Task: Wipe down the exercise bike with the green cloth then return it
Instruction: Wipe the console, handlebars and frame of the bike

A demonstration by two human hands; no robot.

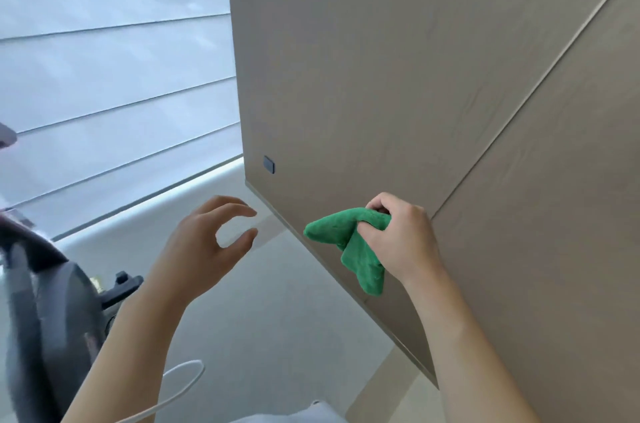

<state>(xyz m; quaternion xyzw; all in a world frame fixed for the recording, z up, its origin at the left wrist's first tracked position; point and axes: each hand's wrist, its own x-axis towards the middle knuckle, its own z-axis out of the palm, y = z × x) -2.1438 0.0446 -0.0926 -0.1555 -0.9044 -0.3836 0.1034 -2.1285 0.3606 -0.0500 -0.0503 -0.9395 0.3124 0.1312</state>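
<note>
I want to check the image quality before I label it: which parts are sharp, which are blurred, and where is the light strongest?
Head view: the right hand gripping the green cloth is sharp, as is the empty left hand; the dark exercise bike at lower left is smeared by blur; the window blind is the brightest, slightly washed-out area; wide-angle distortion tilts the wooden cabinet panel.

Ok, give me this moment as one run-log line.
right hand: grips green cloth | left hand: open, holds nothing | exercise bike: lower left, untouched | cloth by beige cabinet
</note>
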